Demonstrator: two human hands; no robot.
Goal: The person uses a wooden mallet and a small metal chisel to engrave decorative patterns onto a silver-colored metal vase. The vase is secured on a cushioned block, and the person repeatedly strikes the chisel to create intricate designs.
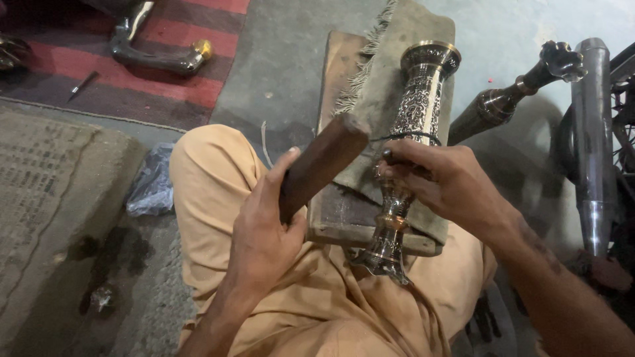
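Both hands work at lower centre: left hand [264, 231] wraps tight round a dark wooden block [321, 165], raised over the wooden board [337, 66]. Right hand [450, 185] pinches a thin dark tool [395, 157] against the engraved metal vase [413, 125], lying on a cloth pad [390, 73], centre frame.

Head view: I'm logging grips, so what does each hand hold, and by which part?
Left hand grips a wooden block by its lower end. Right hand pinches a thin dark tool near its tip, against the engraved metal vase.
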